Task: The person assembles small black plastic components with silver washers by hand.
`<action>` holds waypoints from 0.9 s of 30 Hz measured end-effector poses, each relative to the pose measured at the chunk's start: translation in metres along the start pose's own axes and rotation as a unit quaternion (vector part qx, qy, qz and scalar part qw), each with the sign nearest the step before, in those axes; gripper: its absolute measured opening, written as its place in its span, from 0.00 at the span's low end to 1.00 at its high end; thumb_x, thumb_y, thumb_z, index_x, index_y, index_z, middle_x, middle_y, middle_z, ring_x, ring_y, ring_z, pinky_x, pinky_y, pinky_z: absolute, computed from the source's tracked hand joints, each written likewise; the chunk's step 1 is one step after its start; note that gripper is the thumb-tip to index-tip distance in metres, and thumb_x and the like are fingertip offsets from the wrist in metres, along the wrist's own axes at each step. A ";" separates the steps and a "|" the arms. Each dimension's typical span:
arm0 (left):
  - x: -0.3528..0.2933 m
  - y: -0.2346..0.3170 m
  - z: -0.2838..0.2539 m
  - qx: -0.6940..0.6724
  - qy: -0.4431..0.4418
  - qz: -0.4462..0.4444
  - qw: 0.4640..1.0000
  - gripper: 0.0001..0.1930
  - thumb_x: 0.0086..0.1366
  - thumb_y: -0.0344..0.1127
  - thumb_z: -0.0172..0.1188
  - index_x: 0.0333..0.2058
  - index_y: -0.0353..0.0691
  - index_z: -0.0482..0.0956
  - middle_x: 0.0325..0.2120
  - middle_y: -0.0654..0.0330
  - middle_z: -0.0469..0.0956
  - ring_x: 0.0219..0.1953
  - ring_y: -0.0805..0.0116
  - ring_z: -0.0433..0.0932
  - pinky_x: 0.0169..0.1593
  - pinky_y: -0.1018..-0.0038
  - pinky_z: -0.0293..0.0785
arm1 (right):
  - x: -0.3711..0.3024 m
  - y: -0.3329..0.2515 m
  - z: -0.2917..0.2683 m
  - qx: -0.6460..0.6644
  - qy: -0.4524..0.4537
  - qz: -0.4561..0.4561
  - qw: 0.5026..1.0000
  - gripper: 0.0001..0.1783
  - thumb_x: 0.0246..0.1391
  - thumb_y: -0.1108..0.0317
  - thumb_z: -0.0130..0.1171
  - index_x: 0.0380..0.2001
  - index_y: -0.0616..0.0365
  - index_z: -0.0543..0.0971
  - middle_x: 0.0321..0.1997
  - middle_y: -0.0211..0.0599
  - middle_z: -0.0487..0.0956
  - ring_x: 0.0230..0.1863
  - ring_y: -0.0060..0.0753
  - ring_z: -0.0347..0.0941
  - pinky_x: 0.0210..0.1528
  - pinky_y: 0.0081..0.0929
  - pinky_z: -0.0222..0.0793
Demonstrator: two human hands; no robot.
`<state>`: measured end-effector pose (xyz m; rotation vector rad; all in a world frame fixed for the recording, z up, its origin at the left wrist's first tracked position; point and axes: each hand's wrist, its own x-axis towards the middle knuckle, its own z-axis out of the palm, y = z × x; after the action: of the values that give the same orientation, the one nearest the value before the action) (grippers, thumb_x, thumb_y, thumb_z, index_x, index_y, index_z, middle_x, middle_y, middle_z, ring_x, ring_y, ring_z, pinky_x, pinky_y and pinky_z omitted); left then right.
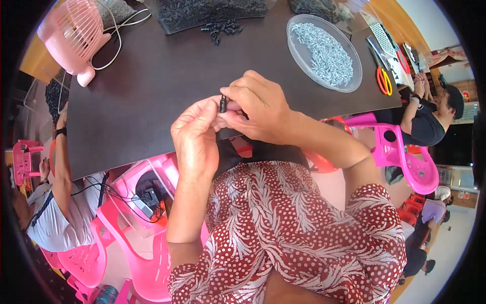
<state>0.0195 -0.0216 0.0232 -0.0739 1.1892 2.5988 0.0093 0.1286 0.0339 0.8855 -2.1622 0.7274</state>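
My left hand [194, 121] and my right hand [263, 106] meet just over the near edge of the dark table. Between them is a small black cylindrical plastic piece [223, 104], held upright. The left thumb and fingers close on it from one side, while the right thumb and fingertips pinch it from the other. Part of the piece is covered by fingers. Beyond my hands lies a loose pile of small black parts [223, 30]. A round clear tub [298, 66] of many small silvery metal pieces [329, 58] stands to the right.
A pink fan [75, 38] with a white cable stands far left. Bags of black parts [210, 12] lie at the back. Orange-handled scissors [383, 80] rest near the right edge. People sit at both sides, by pink chairs [405, 162].
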 end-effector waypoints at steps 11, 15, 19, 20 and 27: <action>-0.003 0.007 -0.003 -0.002 -0.055 -0.072 0.996 0.10 0.60 0.31 0.53 0.32 0.28 0.76 0.27 0.51 0.79 0.27 0.68 0.77 0.33 0.77 0.72 | -0.002 0.003 -0.001 0.087 0.000 0.013 0.996 0.21 0.29 0.78 0.64 0.34 0.65 0.73 0.27 0.39 0.74 0.22 0.35 0.68 0.22 0.25 0.65; -0.005 0.006 -0.004 0.005 -0.053 -0.066 0.996 0.09 0.60 0.30 0.55 0.32 0.28 0.76 0.26 0.55 0.78 0.25 0.71 0.74 0.33 0.77 0.69 | -0.001 0.004 -0.001 0.122 -0.014 0.019 0.992 0.19 0.29 0.78 0.64 0.32 0.65 0.74 0.27 0.39 0.74 0.22 0.33 0.69 0.22 0.24 0.64; -0.009 0.004 -0.002 0.012 -0.032 -0.039 0.999 0.08 0.58 0.28 0.54 0.30 0.27 0.76 0.25 0.51 0.78 0.26 0.69 0.77 0.33 0.78 0.71 | 0.001 0.005 -0.001 0.124 -0.015 -0.014 0.992 0.19 0.29 0.79 0.64 0.32 0.66 0.74 0.26 0.39 0.74 0.22 0.32 0.68 0.21 0.24 0.63; -0.010 0.003 -0.002 0.013 -0.022 -0.037 0.999 0.07 0.58 0.28 0.55 0.29 0.27 0.76 0.25 0.51 0.78 0.26 0.69 0.77 0.33 0.79 0.71 | 0.000 0.006 0.000 0.128 -0.016 -0.014 0.992 0.19 0.29 0.79 0.64 0.31 0.66 0.74 0.26 0.39 0.74 0.21 0.31 0.68 0.20 0.23 0.63; -0.011 0.002 0.003 0.001 0.001 -0.039 0.999 0.07 0.57 0.27 0.55 0.28 0.27 0.76 0.23 0.53 0.78 0.23 0.69 0.76 0.32 0.78 0.71 | -0.004 0.007 0.002 0.157 -0.005 -0.010 0.988 0.17 0.29 0.79 0.64 0.29 0.66 0.73 0.23 0.38 0.73 0.18 0.29 0.66 0.18 0.22 0.61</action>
<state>0.0295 -0.0235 0.0284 -0.1208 1.1660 2.5310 0.0055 0.1332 0.0285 1.0685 -2.0768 1.0752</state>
